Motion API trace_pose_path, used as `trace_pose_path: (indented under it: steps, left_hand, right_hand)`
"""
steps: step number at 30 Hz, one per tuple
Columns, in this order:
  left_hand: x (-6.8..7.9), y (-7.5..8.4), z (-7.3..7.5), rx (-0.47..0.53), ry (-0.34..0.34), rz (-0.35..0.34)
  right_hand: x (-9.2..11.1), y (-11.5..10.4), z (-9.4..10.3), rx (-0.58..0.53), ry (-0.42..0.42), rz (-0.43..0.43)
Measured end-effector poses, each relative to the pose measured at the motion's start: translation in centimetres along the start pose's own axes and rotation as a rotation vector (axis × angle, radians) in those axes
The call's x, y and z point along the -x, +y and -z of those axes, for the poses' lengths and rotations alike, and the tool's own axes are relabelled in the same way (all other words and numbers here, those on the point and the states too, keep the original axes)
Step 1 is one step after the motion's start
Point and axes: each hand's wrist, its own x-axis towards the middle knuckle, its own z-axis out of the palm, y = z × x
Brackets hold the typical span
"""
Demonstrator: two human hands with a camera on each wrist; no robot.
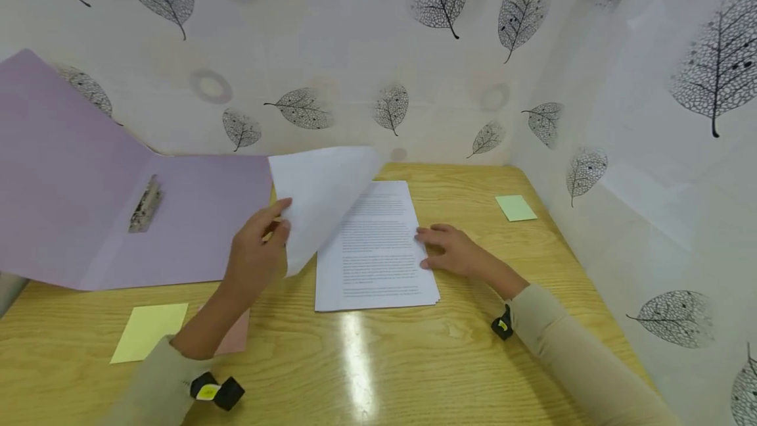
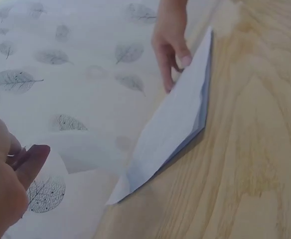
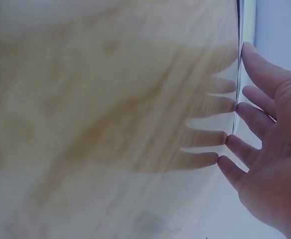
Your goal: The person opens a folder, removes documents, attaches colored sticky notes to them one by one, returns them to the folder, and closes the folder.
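Observation:
My left hand (image 1: 257, 250) pinches the left edge of a white sheet of paper (image 1: 322, 199) between thumb and fingers. The sheet is raised and curves over the left part of a stack of printed pages (image 1: 378, 252) on the table. Along the stack's right edge, my right hand (image 1: 452, 252) rests with fingers spread and fairly straight. In the right wrist view, the fingertips of the right hand (image 3: 272, 124) touch the tabletop beside the page edges. The left wrist view shows the left hand (image 2: 8, 174) at the side, with the stack (image 2: 170, 119) beyond it.
A purple folder (image 1: 201, 229) lies spread at the left, its cover tilted up, with a metal clip (image 1: 145, 204) inside. Yellow (image 1: 150, 329) and pink (image 1: 234, 335) sticky notes lie near the left forearm. A green note pad (image 1: 516, 208) sits at the far right, near the leaf-patterned curtain (image 1: 355, 51).

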Motion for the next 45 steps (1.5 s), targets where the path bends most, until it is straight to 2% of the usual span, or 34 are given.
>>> trace_pose_path:
  steps: [3, 6, 11, 14, 17, 23, 29, 35, 41, 45]
  left_hand:
    - [-0.2, -0.2, 1.6, 0.036, 0.098, 0.054]
    - [-0.2, -0.5, 3.1, 0.117, 0.176, 0.101]
    - [-0.2, -1.4, 5.3, 0.260, 0.239, 0.144]
    - [-0.3, -2.3, 6.4, 0.328, 0.270, 0.160]
    - [-0.5, -3.4, 7.6, 0.379, 0.324, 0.205]
    - [-0.6, -5.7, 10.0, 0.332, 0.404, 0.365]
    - [-0.9, -7.5, 11.2, 0.400, 0.467, 0.464]
    - [-1.0, -9.1, 11.5, 0.302, 0.456, 0.511]
    - [-0.7, -10.3, 11.9, 0.009, 0.362, 0.542]
    - [-0.5, -10.4, 12.0, -0.122, 0.337, 0.532]
  right_hand:
    - [0.1, -0.3, -0.1, 0.015, -0.006, 0.005]
    - [0.3, -0.8, -0.1, 0.012, -0.015, 0.016]
    - [0.5, -1.1, -0.1, -0.005, -0.032, 0.017]
    - [0.5, -1.2, -0.1, -0.029, -0.043, 0.003]
    - [0.5, -1.2, -0.1, -0.039, -0.050, -0.002]
    - [0.5, -1.1, -0.1, -0.051, -0.058, -0.002]
    - [0.7, -1.2, -0.4, -0.073, -0.074, 0.013]
    - [0.9, -1.7, -0.3, -0.066, -0.072, 0.025]
    - [0.8, -1.6, -0.3, -0.059, -0.071, 0.022]
    - [0.8, -1.4, -0.4, -0.055, -0.057, 0.027]
